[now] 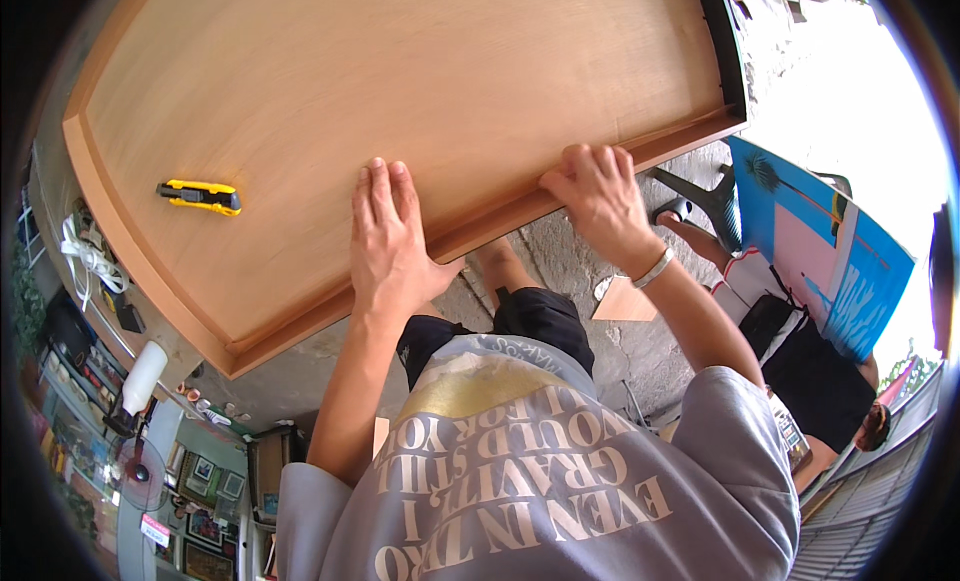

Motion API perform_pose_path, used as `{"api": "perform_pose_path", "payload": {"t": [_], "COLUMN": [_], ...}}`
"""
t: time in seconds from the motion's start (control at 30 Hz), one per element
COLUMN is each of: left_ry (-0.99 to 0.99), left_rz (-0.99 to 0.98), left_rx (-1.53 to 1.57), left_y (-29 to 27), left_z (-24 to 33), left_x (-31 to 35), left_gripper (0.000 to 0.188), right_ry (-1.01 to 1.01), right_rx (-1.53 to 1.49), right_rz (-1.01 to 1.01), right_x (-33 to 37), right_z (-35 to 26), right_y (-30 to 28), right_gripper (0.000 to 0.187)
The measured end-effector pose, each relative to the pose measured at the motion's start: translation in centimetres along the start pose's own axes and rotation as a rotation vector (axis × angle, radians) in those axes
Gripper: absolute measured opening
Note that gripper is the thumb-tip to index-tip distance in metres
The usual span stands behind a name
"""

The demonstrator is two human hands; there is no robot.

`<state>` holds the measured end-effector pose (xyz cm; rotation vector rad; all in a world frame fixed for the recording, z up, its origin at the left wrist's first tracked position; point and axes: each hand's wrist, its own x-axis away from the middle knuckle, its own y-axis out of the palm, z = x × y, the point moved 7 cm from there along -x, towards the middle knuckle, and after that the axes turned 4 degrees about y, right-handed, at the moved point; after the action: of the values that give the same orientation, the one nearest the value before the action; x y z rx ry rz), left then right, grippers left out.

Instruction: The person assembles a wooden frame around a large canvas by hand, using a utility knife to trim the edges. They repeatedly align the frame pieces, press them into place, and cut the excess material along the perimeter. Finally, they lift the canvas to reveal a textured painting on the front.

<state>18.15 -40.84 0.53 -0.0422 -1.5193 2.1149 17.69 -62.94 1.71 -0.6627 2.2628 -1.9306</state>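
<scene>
A large shallow wooden frame (160,266) with a flat light-brown panel and raised rims lies in front of me. My left hand (385,241) rests over its near rim, fingers stretched out flat on the panel and thumb spread to the right. Further right, my right hand (605,206) is closed over the same rim with its fingers bent; their undersides are hidden. On the panel's left part lies a yellow and black utility knife (200,196), apart from both hands. The frame's right end has a black edge (725,51).
At the right, a person in black (825,391) sits beside a large blue and pink picture board (800,241). A small wooden offcut (625,301) lies on the concrete floor. White cord (90,261), a white roll (145,376) and a fan (140,473) are at the left.
</scene>
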Motion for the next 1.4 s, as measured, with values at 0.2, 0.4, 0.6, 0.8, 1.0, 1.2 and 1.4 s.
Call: {"api": "perform_pose_path", "payload": {"t": [0.2, 0.4, 0.6, 0.8, 1.0, 1.2, 1.4], "left_ry": [0.026, 0.009, 0.023, 0.039, 0.036, -0.025, -0.031], "left_rz": [0.023, -0.018, -0.009, 0.003, 0.002, -0.002, 0.028], "left_rx": [-0.010, -0.056, -0.069, -0.061, -0.036, 0.001, 0.047], "left_y": [0.0, 0.2, 0.0, 0.2, -0.2, 0.1, 0.0], "left_z": [0.3, 0.6, 0.9, 0.8, 0.8, 0.3, -0.4], "left_x": [-0.1, -0.2, -0.1, -0.1, -0.3, 0.1, 0.2], "left_gripper": [0.118, 0.122, 0.121, 0.121, 0.124, 0.123, 0.118], "right_ry": [0.049, 0.096, 0.131, 0.150, 0.193, 0.097, -0.007], "right_rx": [0.028, 0.089, 0.224, 0.306, 0.303, -0.082, -0.172], "right_rz": [0.031, 0.060, 0.159, 0.129, 0.116, -0.045, -0.082], "right_x": [1.7, 3.3, 4.9, 5.7, 5.9, 3.2, -1.4], "right_z": [8.7, 17.5, 25.5, 28.2, 23.5, 6.3, -5.6], "right_y": [-1.4, -2.9, -4.1, -4.4, -5.3, -1.8, 0.3], "right_gripper": [0.024, 0.035, 0.043, 0.039, 0.046, 0.047, 0.030]}}
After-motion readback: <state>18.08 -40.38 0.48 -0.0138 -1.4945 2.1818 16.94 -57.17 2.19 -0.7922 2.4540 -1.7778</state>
